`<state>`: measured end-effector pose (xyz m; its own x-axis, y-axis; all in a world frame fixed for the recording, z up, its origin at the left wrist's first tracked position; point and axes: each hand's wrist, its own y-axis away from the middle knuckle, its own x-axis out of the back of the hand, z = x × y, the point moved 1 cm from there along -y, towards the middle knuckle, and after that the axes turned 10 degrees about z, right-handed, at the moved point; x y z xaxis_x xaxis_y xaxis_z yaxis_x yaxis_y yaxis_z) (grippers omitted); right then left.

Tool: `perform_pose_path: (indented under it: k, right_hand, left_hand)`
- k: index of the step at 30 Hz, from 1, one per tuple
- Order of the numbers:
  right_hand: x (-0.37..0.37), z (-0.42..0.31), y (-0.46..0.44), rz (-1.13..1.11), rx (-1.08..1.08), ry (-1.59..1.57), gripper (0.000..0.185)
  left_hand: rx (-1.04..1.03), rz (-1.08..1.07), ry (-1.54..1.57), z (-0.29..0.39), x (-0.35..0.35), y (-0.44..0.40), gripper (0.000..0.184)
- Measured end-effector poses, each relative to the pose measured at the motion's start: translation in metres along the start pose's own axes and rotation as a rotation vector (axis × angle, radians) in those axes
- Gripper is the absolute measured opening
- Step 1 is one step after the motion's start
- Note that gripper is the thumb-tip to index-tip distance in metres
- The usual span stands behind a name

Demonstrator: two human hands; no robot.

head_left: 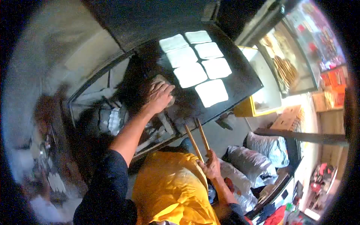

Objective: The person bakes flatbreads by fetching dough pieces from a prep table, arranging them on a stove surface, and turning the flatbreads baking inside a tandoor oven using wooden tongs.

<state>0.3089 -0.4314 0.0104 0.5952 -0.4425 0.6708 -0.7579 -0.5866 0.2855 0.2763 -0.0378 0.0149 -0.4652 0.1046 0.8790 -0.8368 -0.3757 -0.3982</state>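
Observation:
My left hand (161, 94) lies over a grey-brown cloth (160, 79) on the dark flat plate (243, 80), its fingers pressed down onto it. To the right of that hand, several white, roughly square flat pieces (211, 93) that look like dough lie in two rows on the plate. My right hand (210, 165) is closed around two long wooden sticks (203, 134), held at their lower ends beside my yellow apron (168, 183). The sticks' far tips reach the plate's near edge; whether they are joined I cannot tell.
Left of the plate, an open metal frame (88, 84) has dark gaps and a pale ridged object (114, 120) inside. A yellow-and-white bin (258, 107) stands beyond the plate's right corner. Grey plastic sacks (251, 165) lie at the right, near a lit display case (285, 63).

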Motion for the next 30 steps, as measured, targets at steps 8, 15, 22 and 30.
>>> perform_pose_path:
  k: [8, 15, 22, 30]
  right_hand:
    - [-0.062, -0.049, 0.048, 0.114, -0.174, -0.317, 0.074]
    - [-0.083, -0.089, 0.063, 0.068, -0.113, -0.352, 0.075]
    - [-0.081, -0.116, 0.046, -0.021, 0.027, -0.419, 0.078]
    - [-0.077, -0.139, 0.025, -0.138, 0.012, -0.347, 0.067]
  left_hand:
    - [-0.136, -0.021, 0.114, -0.029, -0.017, -0.007, 0.012]
    - [-0.143, -0.043, 0.169, -0.042, -0.002, 0.011, 0.011]
    - [-0.043, -0.114, 0.13, -0.089, 0.054, 0.1, 0.013]
    - [0.252, -0.186, 0.019, -0.136, 0.127, 0.203, 0.017]
